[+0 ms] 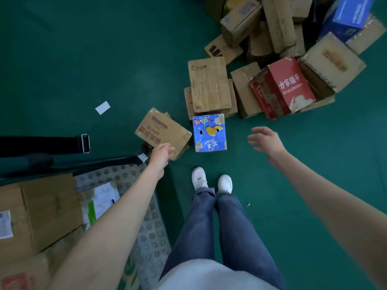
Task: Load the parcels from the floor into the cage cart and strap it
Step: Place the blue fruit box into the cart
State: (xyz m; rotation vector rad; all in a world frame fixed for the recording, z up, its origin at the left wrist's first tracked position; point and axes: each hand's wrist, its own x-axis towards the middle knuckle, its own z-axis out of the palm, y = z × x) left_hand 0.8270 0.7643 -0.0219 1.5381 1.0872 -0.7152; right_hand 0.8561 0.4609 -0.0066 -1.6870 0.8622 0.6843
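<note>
I look down at a green floor. A small blue printed box [209, 132] lies just ahead of my shoes. Left of it a brown carton with red print [163, 130] rests tilted on a flatter one. My left hand [161, 153] reaches over that carton's near corner, fingers loosely curled; contact is unclear. My right hand [265, 141] hovers to the right of the blue box with fingers spread, holding nothing. The cage cart's dark rail [104, 164] runs at lower left, with brown cartons [48, 210] and a bubble-wrapped parcel [144, 227] inside. A black strap with a metal buckle [85, 143] hangs at the left.
A heap of several cardboard parcels [209, 84] fills the upper right, among them a red box [287, 86] and a blue one [351, 15]. A white paper scrap [102, 107] lies on the floor at the left. My white shoes [211, 181] stand beside the cart.
</note>
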